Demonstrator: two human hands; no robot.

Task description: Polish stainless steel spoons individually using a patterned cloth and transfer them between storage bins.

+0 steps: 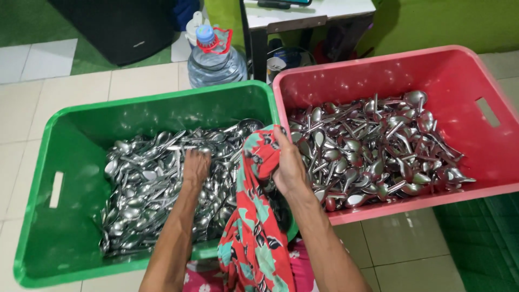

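My left hand (195,166) reaches down into a heap of metal spoons (146,189) in a green plastic crate (65,249), its fingers curled among them; whether it grips one is hidden. My right hand (287,162) is closed on a red floral cloth (254,227) that hangs down over the green crate's near right corner. Just to the right stands a red plastic crate (476,70), also heaped with shiny metal spoons (378,146).
The two crates stand side by side on a pale tiled floor (400,254). A large clear water bottle (215,59) with a blue cap stands behind them, beside a small table (308,16). Green mat (481,238) lies at the lower right.
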